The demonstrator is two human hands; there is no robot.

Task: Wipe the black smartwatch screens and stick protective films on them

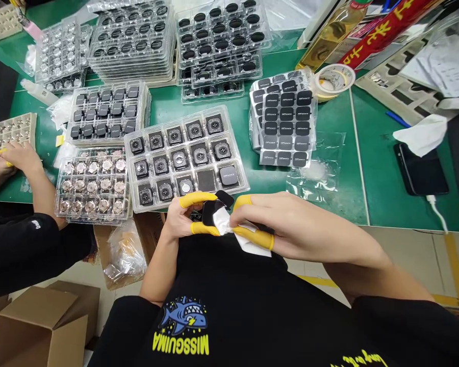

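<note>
Yellow covers sit on some fingertips of both my hands. My left hand (183, 216) grips a small black square watch part (209, 211) by its edges, close to my body. A dark flap stands up at the part's upper right. Pinched in my right hand (275, 221) is a white cloth (222, 220), which touches the face of the part. Just beyond my hands lies a clear tray (235, 153) of black square watch parts. One of its compartments (205, 180) holds no watch part, and the one beside it has a part with a printed dark cover (228, 176).
Stacked trays (132, 46) fill the back left. Sticker sheets (286, 122), a tape roll (334, 81), a bottle (329, 35) and a phone (421, 168) are on the right. Another person's hands (19, 155) are at the far left. Cardboard boxes (42, 306) stand below.
</note>
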